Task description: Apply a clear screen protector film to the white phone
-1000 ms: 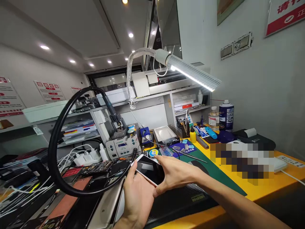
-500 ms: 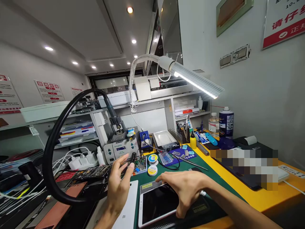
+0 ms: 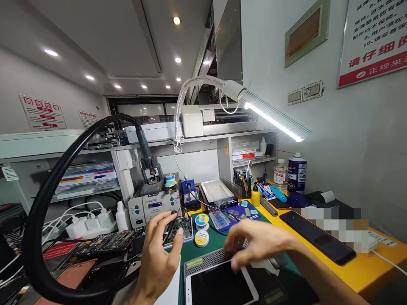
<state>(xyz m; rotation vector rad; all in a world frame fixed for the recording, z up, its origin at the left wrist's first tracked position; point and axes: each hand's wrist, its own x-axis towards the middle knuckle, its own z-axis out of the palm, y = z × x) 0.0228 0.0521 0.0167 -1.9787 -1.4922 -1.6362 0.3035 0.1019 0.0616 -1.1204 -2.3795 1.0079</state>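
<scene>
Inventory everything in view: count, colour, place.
Touchscreen: 1, white frame, on perforated pad
Pad: 1, dark grey, on green mat
Flat panel: 1, white, left of pad
Phone: 1, black, right, on yellow desk
Round discs: 2, yellow, blue and white, behind pad
Circuit boards: several, green, left of discs
Control box: 1, grey, back left
Hose: 1, black, left
Lamp: 1, white, lit, overhead
Squat bottle: 1, yellow, back right
Spray can: 1, dark blue, back right
Wall signs: 3, red-white, left and right
Others: too crowded to count
Left hand: 1, bare, near circuit boards
Right hand: 1, bare, over touchscreen's upper edge
</scene>
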